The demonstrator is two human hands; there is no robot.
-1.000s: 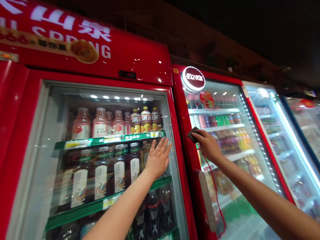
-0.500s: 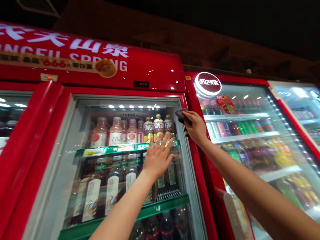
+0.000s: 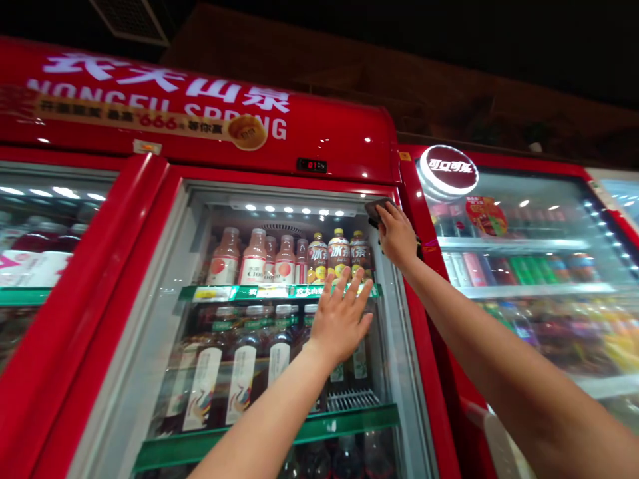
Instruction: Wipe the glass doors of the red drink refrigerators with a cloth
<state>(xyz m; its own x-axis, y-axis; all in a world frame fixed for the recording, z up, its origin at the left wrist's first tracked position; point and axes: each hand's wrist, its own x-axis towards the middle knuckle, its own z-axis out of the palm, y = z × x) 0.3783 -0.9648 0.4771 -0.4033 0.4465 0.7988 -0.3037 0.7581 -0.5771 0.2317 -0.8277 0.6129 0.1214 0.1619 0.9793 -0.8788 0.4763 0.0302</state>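
your right hand (image 3: 398,233) is closed on a dark object (image 3: 375,210); the fingers cover part of it, so its full shape is hard to make out. that object sits at the upper right corner of the door frame (image 3: 418,372). below and left of that grip, your left hand (image 3: 342,322) is open, fingers spread; its palm faces away, so you can't tell whether it touches the glass. your left forearm hides some dark bottles (image 3: 243,372). left of the grip, the red fridge (image 3: 349,126) holds pinkish bottles (image 3: 253,258) and yellow-capped bottles (image 3: 338,253) on its upper shelf (image 3: 279,291), with the dark bottles beneath. right of the grip, a second fridge (image 3: 539,163) holds cans (image 3: 529,269) above blurred drinks; the picture's bottom edge cuts it off.
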